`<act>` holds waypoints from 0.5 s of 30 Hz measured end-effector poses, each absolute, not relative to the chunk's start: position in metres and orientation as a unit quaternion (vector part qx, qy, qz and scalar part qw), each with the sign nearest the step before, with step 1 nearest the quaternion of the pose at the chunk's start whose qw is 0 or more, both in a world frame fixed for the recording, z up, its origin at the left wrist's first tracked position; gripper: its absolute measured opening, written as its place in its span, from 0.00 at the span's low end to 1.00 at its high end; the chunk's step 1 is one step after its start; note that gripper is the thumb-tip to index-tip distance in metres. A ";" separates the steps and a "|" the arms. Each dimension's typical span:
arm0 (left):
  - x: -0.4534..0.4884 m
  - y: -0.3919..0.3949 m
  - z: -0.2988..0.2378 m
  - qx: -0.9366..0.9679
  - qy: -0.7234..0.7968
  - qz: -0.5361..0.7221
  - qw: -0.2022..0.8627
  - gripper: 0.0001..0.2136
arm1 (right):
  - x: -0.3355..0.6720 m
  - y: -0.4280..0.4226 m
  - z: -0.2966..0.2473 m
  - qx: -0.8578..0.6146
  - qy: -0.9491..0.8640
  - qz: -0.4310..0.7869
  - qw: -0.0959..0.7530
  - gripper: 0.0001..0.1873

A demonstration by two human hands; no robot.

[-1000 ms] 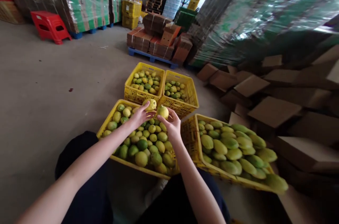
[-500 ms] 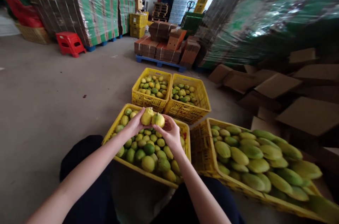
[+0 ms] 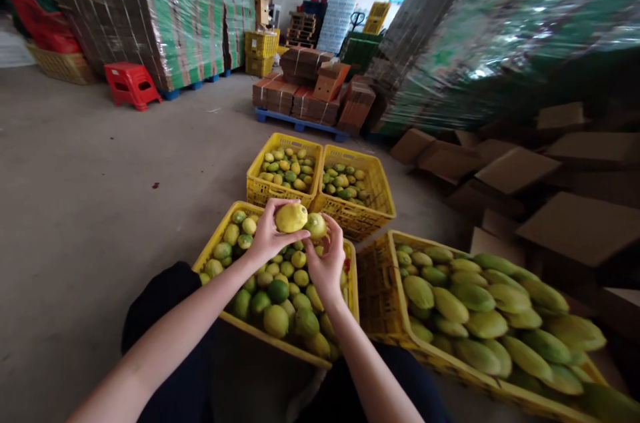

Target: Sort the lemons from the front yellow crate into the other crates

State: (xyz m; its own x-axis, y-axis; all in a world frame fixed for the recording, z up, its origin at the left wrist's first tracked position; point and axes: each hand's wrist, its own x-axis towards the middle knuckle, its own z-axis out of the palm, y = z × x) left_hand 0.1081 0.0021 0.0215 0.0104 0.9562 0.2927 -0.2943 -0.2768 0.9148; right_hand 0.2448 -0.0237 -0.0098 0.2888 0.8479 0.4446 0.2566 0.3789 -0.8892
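My left hand [image 3: 273, 233] is closed round a yellow lemon [image 3: 290, 217], thumb below and fingers over the top. Beside it, my right hand [image 3: 327, 259] grips a second, greener lemon [image 3: 315, 226] between thumb and fingers. The two fruits are side by side, almost touching. Both hands are above the near yellow crate [image 3: 280, 336], which holds many green and yellow lemons [image 3: 276, 321]. The hands and forearms hide part of this fruit.
Two more yellow crates [image 3: 285, 195] of lemons stand just beyond. On the right is a crate [image 3: 383, 283] heaped with long green fruit [image 3: 473, 296]. Loose cardboard boxes [image 3: 585, 226] lie further right. A pallet of flattened cartons [image 3: 310, 96] and a red stool [image 3: 131, 85] are farther off.
Both hands have shifted slightly right with their lemons. The left lemon has been turned from upright to sideways, its end now facing right. The right hand's fingers have changed their hold.
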 end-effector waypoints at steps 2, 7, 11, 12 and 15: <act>0.108 0.000 0.029 0.524 0.314 0.612 0.502 0.29 | 0.249 -0.027 -0.005 -0.506 -0.557 0.196 0.628 0.26; 0.116 0.003 0.027 0.507 0.309 0.627 0.505 0.29 | 0.253 -0.033 0.004 -0.501 -0.567 0.145 0.637 0.27; 0.117 0.008 0.017 0.539 0.338 0.638 0.434 0.30 | 0.252 -0.032 0.005 -0.507 -0.566 0.132 0.636 0.26; 0.116 0.009 0.016 0.548 0.350 0.632 0.422 0.29 | 0.252 -0.032 0.004 -0.505 -0.569 0.131 0.635 0.25; 0.110 0.010 0.017 0.572 0.362 0.609 0.413 0.28 | 0.252 -0.031 0.005 -0.488 -0.588 0.119 0.634 0.25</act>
